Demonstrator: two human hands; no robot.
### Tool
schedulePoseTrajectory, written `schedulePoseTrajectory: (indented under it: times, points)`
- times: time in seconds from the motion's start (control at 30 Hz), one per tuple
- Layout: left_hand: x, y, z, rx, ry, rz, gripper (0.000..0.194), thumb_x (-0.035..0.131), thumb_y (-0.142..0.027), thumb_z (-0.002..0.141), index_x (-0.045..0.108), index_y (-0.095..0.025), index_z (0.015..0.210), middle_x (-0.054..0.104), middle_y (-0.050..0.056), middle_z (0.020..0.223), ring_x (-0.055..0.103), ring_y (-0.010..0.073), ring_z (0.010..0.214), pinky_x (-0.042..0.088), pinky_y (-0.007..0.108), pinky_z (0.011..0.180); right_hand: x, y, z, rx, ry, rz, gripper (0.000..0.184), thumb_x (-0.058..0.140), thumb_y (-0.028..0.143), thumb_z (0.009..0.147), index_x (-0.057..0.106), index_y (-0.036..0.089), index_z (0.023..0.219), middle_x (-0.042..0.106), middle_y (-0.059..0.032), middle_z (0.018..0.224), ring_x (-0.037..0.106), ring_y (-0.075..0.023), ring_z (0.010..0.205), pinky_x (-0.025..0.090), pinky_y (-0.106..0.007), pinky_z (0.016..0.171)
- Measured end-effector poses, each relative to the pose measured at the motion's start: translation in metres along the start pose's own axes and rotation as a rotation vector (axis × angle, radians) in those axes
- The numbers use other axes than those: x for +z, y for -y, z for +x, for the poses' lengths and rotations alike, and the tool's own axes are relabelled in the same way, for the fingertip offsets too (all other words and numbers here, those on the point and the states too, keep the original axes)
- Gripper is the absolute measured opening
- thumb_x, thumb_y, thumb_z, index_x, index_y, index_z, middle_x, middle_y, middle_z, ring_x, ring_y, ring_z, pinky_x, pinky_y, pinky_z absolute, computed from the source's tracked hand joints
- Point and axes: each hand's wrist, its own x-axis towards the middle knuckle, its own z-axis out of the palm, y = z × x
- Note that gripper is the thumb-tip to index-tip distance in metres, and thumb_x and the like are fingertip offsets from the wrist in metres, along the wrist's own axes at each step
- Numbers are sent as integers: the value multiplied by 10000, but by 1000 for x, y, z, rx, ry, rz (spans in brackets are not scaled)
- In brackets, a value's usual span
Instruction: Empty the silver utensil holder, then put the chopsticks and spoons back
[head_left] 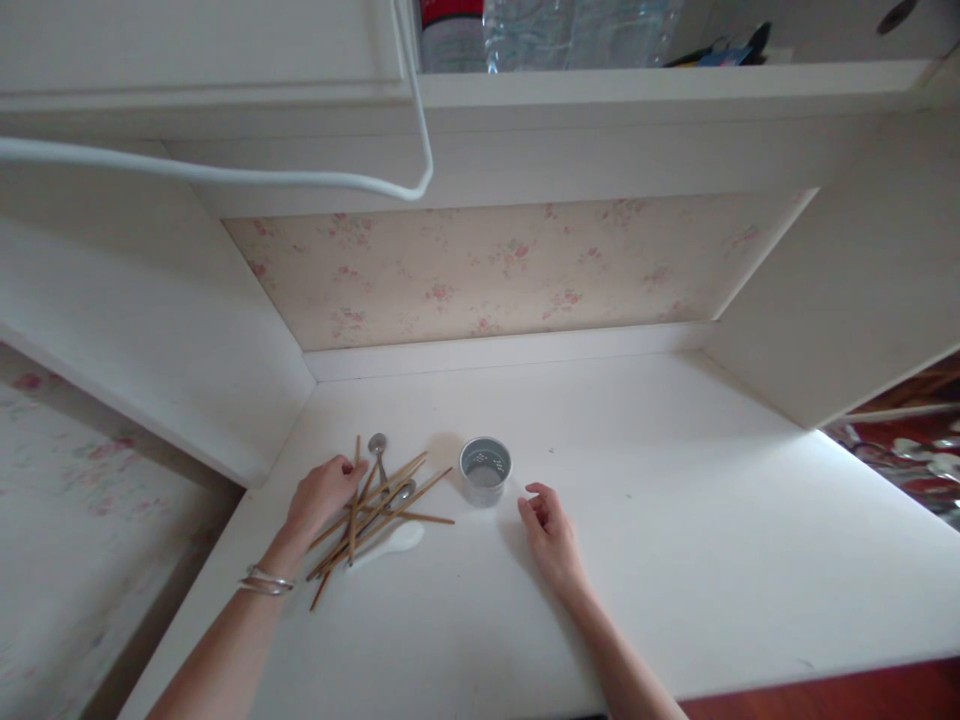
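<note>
My left hand, with bangles at the wrist, is closed at the fingertips on a wooden chopstick near its far end. Beneath and beside it lies a crossed pile of several more wooden chopsticks. Two metal spoons lie among them: one spoon at the back, another spoon partly covered by chopsticks. At the pile's near side rests a white spoon. A round metal cup with holes in its bottom area stands upright to the right. My right hand is beside the cup, apart from it, fingers loosely bent and holding nothing.
Everything lies on a white tabletop between white side panels, with floral wallpaper behind. Overhead is a shelf with clear plastic bottles. A white cable hangs at the upper left.
</note>
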Motion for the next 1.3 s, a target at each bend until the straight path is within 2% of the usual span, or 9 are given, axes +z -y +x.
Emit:
schedulePoseTrajectory:
  times: [0.33,0.5,0.6,0.73,0.87,1.0,1.1,1.3]
  points:
    - [-2,-1,-2,25,31,27,410,372,-457,842,675,-185,798,724,149,861,671,294,827,427,319,662,1,0,0,-8,-11,-22,290,463,444,871,528,224,1050,561,33,691,498,-123,544,391,-229,524]
    - [-22,-7,-7,25,-38,9,423,315,-434,858,663,-197,815,718,151,884,660,308,823,413,330,639,1,1,0,-15,-10,-44,287,459,440,871,532,226,1048,544,39,676,495,-123,546,395,-229,535]
    - [-40,-17,-14,68,-95,-81,407,325,-438,858,649,-203,785,712,119,830,647,277,792,404,311,632,1,2,0,-14,-2,-52,287,455,438,871,531,225,1048,552,35,687,498,-124,547,394,-228,531]
    - [-63,-43,-31,230,-121,-415,415,361,-513,869,634,-200,868,666,41,734,609,192,678,411,265,599,1,3,0,-18,-10,-50,296,450,448,865,533,224,1040,553,37,671,498,-127,536,388,-229,519]
    - [-88,-83,-53,367,-198,-758,432,392,-541,881,615,-191,1000,588,-6,661,546,141,594,421,233,560,1,3,-1,-21,-11,-57,294,451,448,865,537,227,1038,563,35,674,509,-129,547,389,-231,531]
    - [-105,-125,-62,465,-292,-903,396,414,-505,894,592,-183,1040,631,16,777,557,126,646,447,224,600,1,3,-1,-18,-7,-66,284,447,439,871,529,229,1045,563,38,683,504,-124,545,385,-230,536]
    - [-101,-148,-55,508,-320,-926,369,396,-480,912,578,-184,1037,653,30,838,574,128,689,460,231,636,1,3,0,-14,-11,-57,283,450,437,868,527,230,1045,555,42,676,492,-122,536,381,-227,526]
    - [-66,-172,-38,581,-262,-851,337,379,-445,931,585,-187,1001,680,38,904,599,141,762,466,263,739,1,5,1,-15,-12,-36,277,444,439,872,528,232,1037,551,43,676,488,-119,535,378,-224,520]
